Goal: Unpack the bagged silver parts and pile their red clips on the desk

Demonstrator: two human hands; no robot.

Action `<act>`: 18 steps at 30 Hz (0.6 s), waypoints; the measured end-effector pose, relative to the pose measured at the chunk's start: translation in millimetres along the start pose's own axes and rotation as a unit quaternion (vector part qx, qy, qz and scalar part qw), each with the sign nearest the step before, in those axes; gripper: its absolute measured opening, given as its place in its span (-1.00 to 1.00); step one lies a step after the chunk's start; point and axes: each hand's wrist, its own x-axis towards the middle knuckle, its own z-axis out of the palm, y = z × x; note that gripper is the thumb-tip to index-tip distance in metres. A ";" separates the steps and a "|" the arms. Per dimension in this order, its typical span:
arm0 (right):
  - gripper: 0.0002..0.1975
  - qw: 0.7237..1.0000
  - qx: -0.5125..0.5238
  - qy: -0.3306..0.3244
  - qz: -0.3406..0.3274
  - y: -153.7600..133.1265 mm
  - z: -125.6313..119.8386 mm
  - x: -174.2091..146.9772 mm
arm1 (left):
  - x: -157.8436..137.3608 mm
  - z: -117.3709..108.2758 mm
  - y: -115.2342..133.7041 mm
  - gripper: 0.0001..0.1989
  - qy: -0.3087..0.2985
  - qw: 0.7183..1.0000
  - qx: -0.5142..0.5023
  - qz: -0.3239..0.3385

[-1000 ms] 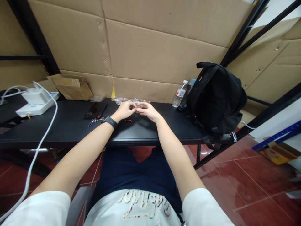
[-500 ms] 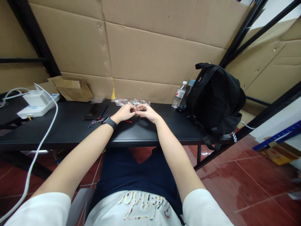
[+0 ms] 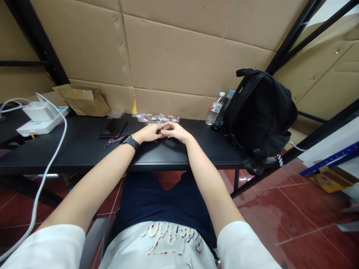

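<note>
over the bench, just past a red scrap, left hand and right hand meet, each grip narrow on a small piece mostly hidden between fingertips. likely light, easily dropped, stiffness can't tell; best pinched by its edges. beyond, clear packets, probably slippery film, lie near the cardboard wall.

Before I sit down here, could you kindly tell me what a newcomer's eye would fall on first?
Probably the bulky black backpack, at the right end of the black table, beside two bottles. Next, perhaps, the left hand and right hand, close together mid-table, before some clear plastic packaging; anything between them is too small to identify.
</note>
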 end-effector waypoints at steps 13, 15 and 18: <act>-0.62 0.994 0.060 0.068 -0.067 0.5 1.7 3.4 | 0.8 -0.7 7.0 -0.72 0.113 0.987 -0.112 -0.037; -0.58 0.991 0.087 0.079 -0.066 1.4 1.9 5.2 | 1.3 -1.2 8.0 -0.72 0.123 0.981 -0.143 -0.052; -0.55 0.987 0.113 0.094 -0.060 2.3 2.1 7.5 | 2.0 -1.0 7.6 -0.71 0.123 0.977 -0.166 -0.057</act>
